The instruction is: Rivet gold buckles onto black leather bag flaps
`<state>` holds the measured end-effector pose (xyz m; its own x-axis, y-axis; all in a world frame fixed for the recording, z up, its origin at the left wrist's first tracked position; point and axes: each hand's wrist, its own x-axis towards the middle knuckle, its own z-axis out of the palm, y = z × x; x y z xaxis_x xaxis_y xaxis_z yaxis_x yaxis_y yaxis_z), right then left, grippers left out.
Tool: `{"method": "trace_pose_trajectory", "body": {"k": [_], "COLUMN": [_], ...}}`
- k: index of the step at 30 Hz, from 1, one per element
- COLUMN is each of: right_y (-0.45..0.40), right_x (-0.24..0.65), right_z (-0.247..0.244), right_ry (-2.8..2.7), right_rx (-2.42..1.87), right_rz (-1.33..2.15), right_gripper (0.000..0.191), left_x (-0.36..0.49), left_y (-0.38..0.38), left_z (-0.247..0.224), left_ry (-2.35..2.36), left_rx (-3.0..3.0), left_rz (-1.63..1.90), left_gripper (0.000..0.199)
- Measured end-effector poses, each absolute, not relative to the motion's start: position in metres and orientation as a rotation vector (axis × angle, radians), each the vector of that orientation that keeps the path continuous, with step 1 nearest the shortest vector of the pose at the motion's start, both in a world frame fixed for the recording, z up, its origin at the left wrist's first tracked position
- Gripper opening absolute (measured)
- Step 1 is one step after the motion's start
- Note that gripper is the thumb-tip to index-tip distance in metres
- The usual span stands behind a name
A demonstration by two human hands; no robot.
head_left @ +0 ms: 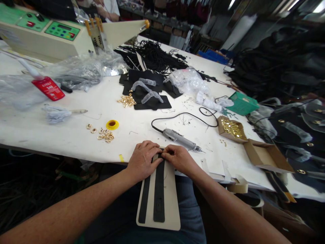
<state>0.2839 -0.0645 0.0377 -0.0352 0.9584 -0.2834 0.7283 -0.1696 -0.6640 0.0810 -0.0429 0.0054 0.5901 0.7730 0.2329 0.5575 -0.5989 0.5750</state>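
One cream panel [171, 206] slants across the person's lap, nearer than the electric screwdriver [179, 138], carrying two black strips [159, 195]. The left hand [143, 159] presses down there, fingers close together, thumb over the wider strip. The right hand [177, 157] has thumb and forefinger pinched at that strip's far end; whatever sits between them is hidden.

Left of the screwdriver there's one yellow spool [109, 126] beside a loose cluster of gold buckles [106, 136], too jumbled to count. To its right are two cardboard boxes [271, 156], one holding gold pieces [231, 128]. Beyond it I see one green box [242, 103], one red bottle [49, 88] far left, and overlapping black pieces [152, 104]. Farther off, one control machine [48, 42] is cut off by the view's edge, as is another person [110, 10].
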Motion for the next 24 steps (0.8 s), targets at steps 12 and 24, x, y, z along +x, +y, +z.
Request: {"method": "trace_pose_trajectory", "body": {"k": [12, 24], "right_y": [-0.080, -0.037], "right_x": [0.296, 0.351], "right_z": [0.043, 0.043], "right_ry": [-1.858, -2.055], "right_rx": [-1.792, -2.095], "right_rz": [0.602, 0.205], "right_gripper": [0.020, 0.032], "left_x": [0.082, 0.083], "left_y": [-0.045, -0.044], "left_z": [0.009, 0.006], "left_ry": [1.089, 1.091], "left_rx": [2.368, 2.345], "left_rz": [0.668, 0.687], "left_gripper": [0.021, 0.022]}}
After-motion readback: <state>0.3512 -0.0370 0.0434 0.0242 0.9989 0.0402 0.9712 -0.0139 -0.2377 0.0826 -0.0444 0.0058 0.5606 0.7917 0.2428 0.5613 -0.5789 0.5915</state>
